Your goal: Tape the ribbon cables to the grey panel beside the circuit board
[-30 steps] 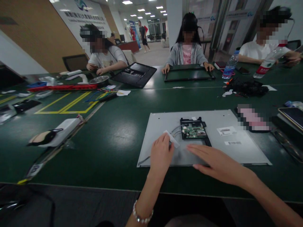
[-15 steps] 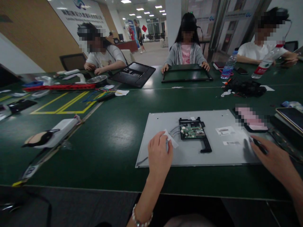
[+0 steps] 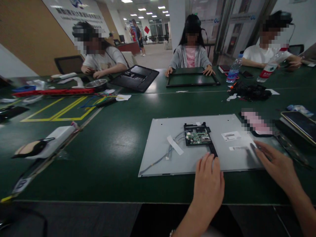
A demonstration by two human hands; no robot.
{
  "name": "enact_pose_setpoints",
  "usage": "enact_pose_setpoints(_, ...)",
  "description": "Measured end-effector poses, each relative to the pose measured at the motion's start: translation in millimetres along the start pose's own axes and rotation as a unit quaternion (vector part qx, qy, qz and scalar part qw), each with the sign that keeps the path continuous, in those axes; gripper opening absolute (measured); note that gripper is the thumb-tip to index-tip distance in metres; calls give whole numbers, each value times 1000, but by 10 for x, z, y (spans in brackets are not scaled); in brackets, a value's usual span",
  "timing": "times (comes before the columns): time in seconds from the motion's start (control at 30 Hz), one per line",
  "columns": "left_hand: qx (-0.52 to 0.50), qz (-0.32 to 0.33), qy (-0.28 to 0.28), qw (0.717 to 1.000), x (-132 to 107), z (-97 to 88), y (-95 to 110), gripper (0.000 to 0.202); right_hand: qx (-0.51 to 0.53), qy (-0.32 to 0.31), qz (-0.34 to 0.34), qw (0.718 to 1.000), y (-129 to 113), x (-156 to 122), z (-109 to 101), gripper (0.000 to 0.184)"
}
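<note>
A grey flat panel (image 3: 158, 131) lies on the green table. On its middle sits a black plastic bracket (image 3: 213, 149) carrying a green circuit board (image 3: 197, 136). Grey cables (image 3: 161, 159) run from the board to the lower left, under a strip of white tape (image 3: 175, 145). My left hand (image 3: 209, 184) is open, its loosely bent fingers over the bracket's lower arm; whether they touch it is unclear. At the panel's right edge, my right hand (image 3: 276, 164) is closed round a slim dark tool (image 3: 253, 147), mostly hidden by the fingers.
A pink phone (image 3: 256, 123) and a dark tablet-like device (image 3: 300, 121) lie to the right. Across the table, a person holds a black frame (image 3: 192, 85); a black casing (image 3: 138, 77) lies left of it. Bottles (image 3: 234, 69) and a black bundle (image 3: 249, 90) stand farther right.
My left hand has left the tape and cables and moved right to the bracket's lower arm. The tape now lies across the cables. My right hand keeps the tool near the same spot.
</note>
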State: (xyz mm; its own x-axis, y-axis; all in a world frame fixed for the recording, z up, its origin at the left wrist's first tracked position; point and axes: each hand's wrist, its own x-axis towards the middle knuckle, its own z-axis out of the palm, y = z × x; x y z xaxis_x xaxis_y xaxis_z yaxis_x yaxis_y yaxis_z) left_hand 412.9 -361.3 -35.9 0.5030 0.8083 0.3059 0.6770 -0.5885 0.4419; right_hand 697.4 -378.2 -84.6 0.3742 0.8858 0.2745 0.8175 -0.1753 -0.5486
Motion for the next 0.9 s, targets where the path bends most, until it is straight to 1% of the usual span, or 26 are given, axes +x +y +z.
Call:
enact_pose_setpoints(0.1, 23, 25, -14, 999, -29, 15, 6, 42, 1, 0, -1, 1000, 11, -7, 20, 52)
enact_pose_setpoints(0.2, 41, 31, -19, 998, -63, 2, 16, 44, -6, -23, -18, 1000, -31, -18, 32, 54)
enact_pose_setpoints(0.27, 47, 32, -21, 998, -75, -6, 27, 45, -21, -45, -48, 998, -83, -31, 35, 57)
enact_pose_setpoints(0.37, 47, 29, -22, 998, -76, -10, 46, 48, -34, -78, -112, 990, -157, -47, 31, 60)
enact_pose_setpoints(0.5, 39, 24, -30, 998, -60, -10, 74, 52, -46, -129, -192, 972, -220, -43, 20, 61)
enact_pose_setpoints(0.6, 28, 22, -40, 999, -42, -7, 100, 53, -68, -172, -247, 951, -266, -31, 13, 60)
enact_pose_setpoints(0.7, 15, 16, -49, 999, -30, 3, 120, 55, -85, -197, -298, 930, -338, -28, 11, 56)
enact_pose_setpoints(0.8, 6, 5, -56, 998, -42, -2, 104, 56, -103, -207, -334, 914, -457, -35, 24, 52)
enact_pose_setpoints(0.9, -6, 0, -59, 998, -72, -29, 52, 59, -105, -224, -352, 903, -605, -34, 62, 52)
